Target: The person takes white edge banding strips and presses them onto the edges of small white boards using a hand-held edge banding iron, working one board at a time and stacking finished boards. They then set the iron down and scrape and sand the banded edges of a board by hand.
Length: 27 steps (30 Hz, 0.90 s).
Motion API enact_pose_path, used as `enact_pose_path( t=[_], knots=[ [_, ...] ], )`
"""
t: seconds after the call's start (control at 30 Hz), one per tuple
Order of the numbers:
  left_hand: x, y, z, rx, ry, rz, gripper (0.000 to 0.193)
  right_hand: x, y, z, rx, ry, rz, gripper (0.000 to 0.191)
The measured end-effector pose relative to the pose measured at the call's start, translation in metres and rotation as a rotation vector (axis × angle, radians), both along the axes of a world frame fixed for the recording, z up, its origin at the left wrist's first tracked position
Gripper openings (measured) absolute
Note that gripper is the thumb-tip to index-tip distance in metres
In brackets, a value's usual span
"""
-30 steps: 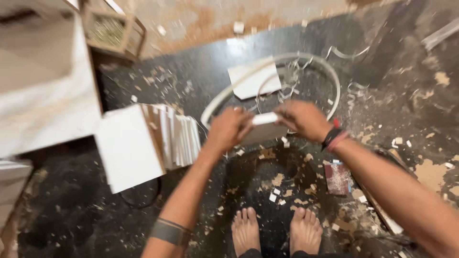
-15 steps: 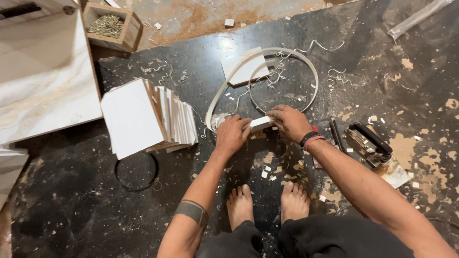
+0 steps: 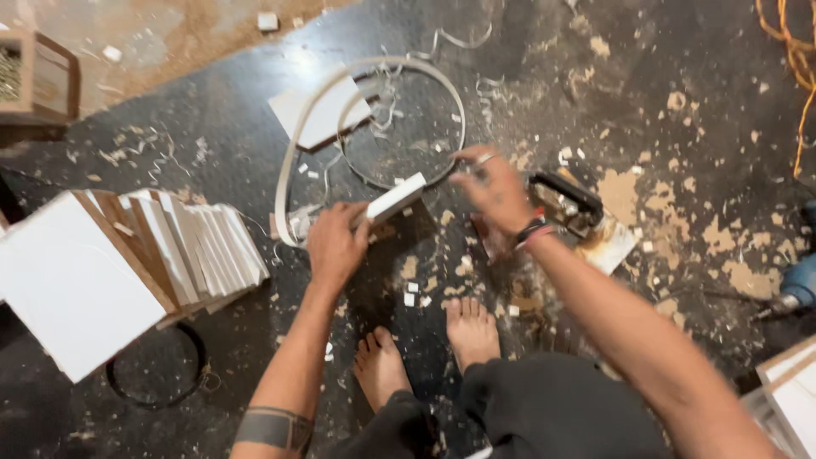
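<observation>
The left hand (image 3: 336, 246) is closed around one end of a small white rectangular board piece (image 3: 393, 197), which it holds just above the dark floor (image 3: 680, 110), and the piece points up and to the right. The right hand (image 3: 493, 189) is beside the other end of this piece; it is blurred, so I cannot tell if its fingers touch the piece or pinch something small. This hand wears a dark and red band at the wrist. Behind both hands a long white edge strip (image 3: 293, 144) lies on the floor in a big loop, and inside the loop there is a flat white square panel (image 3: 321, 115). To the left, a stack of white-faced wooden boards (image 3: 127, 263) leans like a fan, and a black ring (image 3: 157, 370) lies near it. Just right of the right hand a black hand tool (image 3: 565, 200) rests on a scrap of sheet. Two bare feet (image 3: 425, 340) stand below the hands, among small white chips and sawdust.
</observation>
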<state>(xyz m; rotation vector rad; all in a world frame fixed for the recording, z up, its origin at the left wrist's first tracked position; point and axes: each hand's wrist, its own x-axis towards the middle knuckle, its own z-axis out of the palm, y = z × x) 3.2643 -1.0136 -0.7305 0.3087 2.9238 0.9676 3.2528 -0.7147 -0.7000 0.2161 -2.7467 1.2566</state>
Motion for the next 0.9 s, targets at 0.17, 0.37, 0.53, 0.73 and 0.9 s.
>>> enact_pose_path(
  t=[0.17, 0.37, 0.53, 0.73, 0.9],
  knots=[
    [0.000, 0.004, -0.007, 0.002, 0.012, 0.018, 0.030, 0.019, 0.117, 0.020, 0.291, -0.140, -0.203, 0.036],
    [-0.005, 0.000, -0.002, -0.024, 0.004, 0.037, 0.029, 0.029, 0.141, -0.014, 0.520, -0.632, -0.058, 0.051],
    [-0.005, -0.001, 0.001, 0.005, -0.004, 0.043, 0.027, 0.019, 0.119, -0.011, 0.334, -0.740, -0.147, 0.050],
    [-0.004, -0.002, -0.001, -0.019, -0.022, 0.044, 0.026, 0.000, 0.066, 0.024, 0.065, -0.527, -0.123, 0.038],
    [-0.004, 0.001, 0.001, -0.032, -0.081, 0.054, 0.026, -0.036, 0.005, 0.051, -0.034, -0.392, -0.013, 0.038]
  ],
)
